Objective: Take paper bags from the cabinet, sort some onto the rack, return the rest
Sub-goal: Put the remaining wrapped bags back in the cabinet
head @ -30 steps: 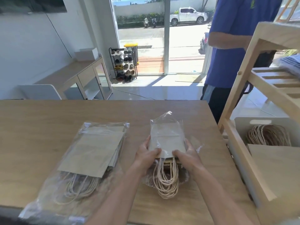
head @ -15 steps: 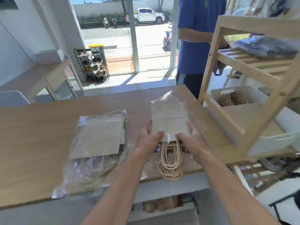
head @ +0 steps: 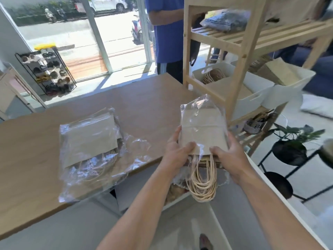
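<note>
A small stack of brown paper bags (head: pixel 202 130) in clear plastic wrap is held in the air past the table's front right corner. My left hand (head: pixel 177 152) grips its left edge and my right hand (head: pixel 229 156) grips its right edge, thumbs on top. The bags' twisted cord handles (head: pixel 202 181) hang down toward me. A larger wrapped pack of paper bags (head: pixel 90 139) lies flat on the wooden table (head: pixel 144 103). To the right stands the wooden rack (head: pixel 237 56), with white bins (head: pixel 252 94) holding more bags on its middle shelf.
A person in a blue shirt (head: pixel 165 33) stands behind the table by the rack. Black plant stands with a potted plant (head: pixel 290 145) are at the right. A shoe rack (head: pixel 46 71) sits by the glass door. White cabinet fronts (head: pixel 126 188) lie under the table.
Both hands have lifted the small wrapped stack off the table and carried it right, beyond the table's corner toward the rack. The view has swung right. The larger pack stays put.
</note>
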Demonstrator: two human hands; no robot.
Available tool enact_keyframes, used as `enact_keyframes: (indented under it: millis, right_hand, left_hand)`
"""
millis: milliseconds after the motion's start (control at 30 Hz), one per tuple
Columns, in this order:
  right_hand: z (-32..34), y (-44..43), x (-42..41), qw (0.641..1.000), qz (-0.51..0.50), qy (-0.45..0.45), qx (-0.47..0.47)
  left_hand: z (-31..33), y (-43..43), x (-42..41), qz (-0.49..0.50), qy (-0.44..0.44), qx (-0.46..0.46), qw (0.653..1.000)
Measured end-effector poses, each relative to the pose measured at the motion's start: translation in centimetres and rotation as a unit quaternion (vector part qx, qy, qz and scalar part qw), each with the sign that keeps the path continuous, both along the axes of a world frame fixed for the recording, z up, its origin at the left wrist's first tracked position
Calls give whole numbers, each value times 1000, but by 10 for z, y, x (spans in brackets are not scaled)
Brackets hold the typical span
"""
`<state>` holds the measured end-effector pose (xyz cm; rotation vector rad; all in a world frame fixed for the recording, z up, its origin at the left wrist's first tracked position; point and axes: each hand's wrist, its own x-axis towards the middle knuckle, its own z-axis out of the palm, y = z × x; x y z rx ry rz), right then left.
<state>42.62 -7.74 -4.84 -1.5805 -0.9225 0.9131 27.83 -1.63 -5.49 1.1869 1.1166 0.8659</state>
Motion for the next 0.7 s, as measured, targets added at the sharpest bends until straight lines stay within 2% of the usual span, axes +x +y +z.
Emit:
enact_keyframes:
  millis: [300,533,700]
  right_hand:
    - [-49,-61,17,999,-22,-25,-12]
    - [-86,-82,25,999,-42,-31,-5]
    - [-121,-103,26,999,-48,-10,-8]
  left_hand:
    - [-44,-41,21,-68,109,5,992]
    - [-70,-60,31,-72,141,54,986]
    - [-101,-81,34,-78,175,46,980]
